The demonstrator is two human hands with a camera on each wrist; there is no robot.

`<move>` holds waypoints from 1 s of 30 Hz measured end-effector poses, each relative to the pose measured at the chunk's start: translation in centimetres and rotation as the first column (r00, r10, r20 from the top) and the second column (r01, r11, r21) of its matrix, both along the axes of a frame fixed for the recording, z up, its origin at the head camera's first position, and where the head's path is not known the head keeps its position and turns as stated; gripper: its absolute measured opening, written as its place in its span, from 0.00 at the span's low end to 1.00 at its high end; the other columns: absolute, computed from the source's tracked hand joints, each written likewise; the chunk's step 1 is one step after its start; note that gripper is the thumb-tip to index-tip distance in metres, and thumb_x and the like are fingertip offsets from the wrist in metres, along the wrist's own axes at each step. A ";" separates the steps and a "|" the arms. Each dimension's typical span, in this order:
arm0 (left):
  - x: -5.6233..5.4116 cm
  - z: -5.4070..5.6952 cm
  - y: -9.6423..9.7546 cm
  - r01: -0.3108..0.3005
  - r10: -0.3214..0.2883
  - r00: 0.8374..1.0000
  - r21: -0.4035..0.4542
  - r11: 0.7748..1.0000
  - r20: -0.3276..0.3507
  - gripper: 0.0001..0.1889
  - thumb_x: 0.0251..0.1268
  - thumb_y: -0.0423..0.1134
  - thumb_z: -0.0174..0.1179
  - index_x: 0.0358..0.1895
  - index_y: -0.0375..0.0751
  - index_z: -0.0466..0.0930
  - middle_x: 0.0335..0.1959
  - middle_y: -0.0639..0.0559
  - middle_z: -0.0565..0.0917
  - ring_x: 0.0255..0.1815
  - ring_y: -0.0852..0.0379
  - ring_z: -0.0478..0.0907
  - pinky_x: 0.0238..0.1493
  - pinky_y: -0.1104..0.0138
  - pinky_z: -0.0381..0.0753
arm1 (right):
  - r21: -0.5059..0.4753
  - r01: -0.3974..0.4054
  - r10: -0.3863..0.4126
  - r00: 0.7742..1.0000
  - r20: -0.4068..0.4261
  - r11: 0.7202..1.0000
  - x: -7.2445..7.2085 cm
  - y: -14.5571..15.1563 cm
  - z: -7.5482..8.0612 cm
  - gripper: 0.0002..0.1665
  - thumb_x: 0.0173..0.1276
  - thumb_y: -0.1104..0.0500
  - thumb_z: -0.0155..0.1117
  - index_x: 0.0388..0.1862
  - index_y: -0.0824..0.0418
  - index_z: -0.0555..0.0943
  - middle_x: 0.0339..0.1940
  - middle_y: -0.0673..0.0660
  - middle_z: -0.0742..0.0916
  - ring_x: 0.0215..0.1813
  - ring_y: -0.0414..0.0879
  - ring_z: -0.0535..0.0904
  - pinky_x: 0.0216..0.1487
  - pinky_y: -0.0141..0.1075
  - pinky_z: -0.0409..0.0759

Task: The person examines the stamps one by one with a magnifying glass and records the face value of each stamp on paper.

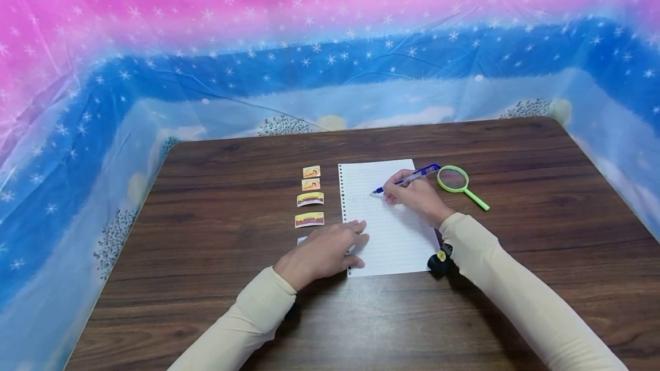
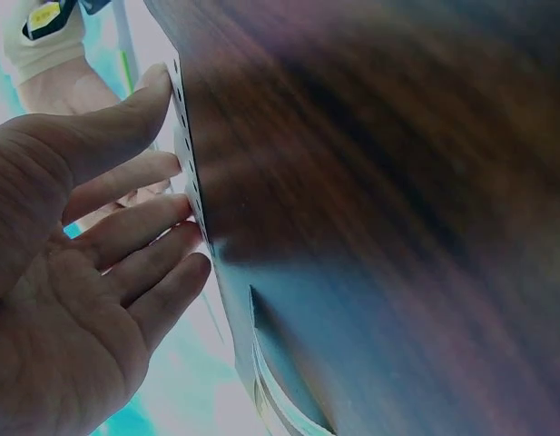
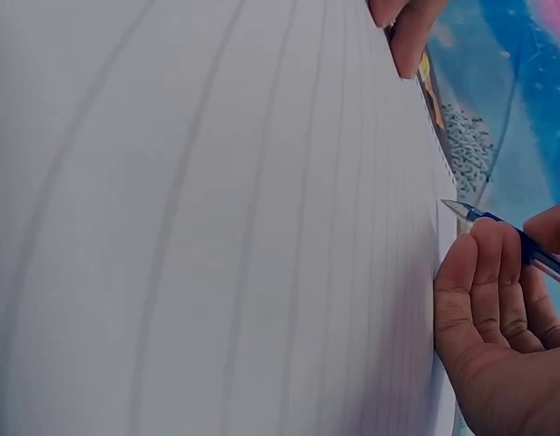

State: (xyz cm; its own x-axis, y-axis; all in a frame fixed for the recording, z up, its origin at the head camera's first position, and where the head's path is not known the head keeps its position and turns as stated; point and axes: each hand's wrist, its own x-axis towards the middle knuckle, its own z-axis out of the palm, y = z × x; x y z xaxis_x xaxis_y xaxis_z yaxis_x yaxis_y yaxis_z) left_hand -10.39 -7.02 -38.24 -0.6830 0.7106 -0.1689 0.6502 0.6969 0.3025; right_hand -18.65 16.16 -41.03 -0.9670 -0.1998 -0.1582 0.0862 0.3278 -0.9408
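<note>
A: Where is the blue pen held?

B: It is pinched near its tip in the grip of the right hand, just above and right of the frame's centre in the head view. By the left hand, nothing is grasped; its loosely extended fingers are rested at the sheet's left edge.

A: How is the writing best done?

B: The lined sheet is best kept steady by light pressure from the left fingers, while the tip is guided along one rule at an even slant. The wrist should be kept low, so that fresh ink is not smeared.

A: And how do pen and sheet look?

B: A clear barrel with blue ends and a fine point is seen. The sheet is white, ruled and punched along its left side; faint marks are shown left of the tip, too small to be read. Whether paper is touched by the tip cannot be told.
</note>
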 end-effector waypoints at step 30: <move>-4.0 1.5 -5.1 -0.278 0.298 0.953 0.230 0.933 -0.055 0.13 0.69 0.29 0.64 0.55 0.35 0.86 0.52 0.43 0.86 0.55 0.48 0.82 0.54 0.55 0.81 | -0.069 0.077 -0.088 0.983 -0.163 0.995 3.2 5.1 2.6 0.19 0.70 0.52 0.71 0.48 0.67 0.84 0.40 0.65 0.88 0.39 0.54 0.87 0.45 0.39 0.86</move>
State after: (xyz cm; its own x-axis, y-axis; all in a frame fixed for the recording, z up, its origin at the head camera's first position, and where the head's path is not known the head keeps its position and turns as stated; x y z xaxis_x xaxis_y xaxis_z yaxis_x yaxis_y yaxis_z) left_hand -14.39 -12.16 -36.77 -0.8688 0.4938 0.0368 0.4621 0.7818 0.4186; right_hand -15.49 21.24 -38.43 -0.9923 -0.1228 0.0157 -0.0482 0.2662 -0.9627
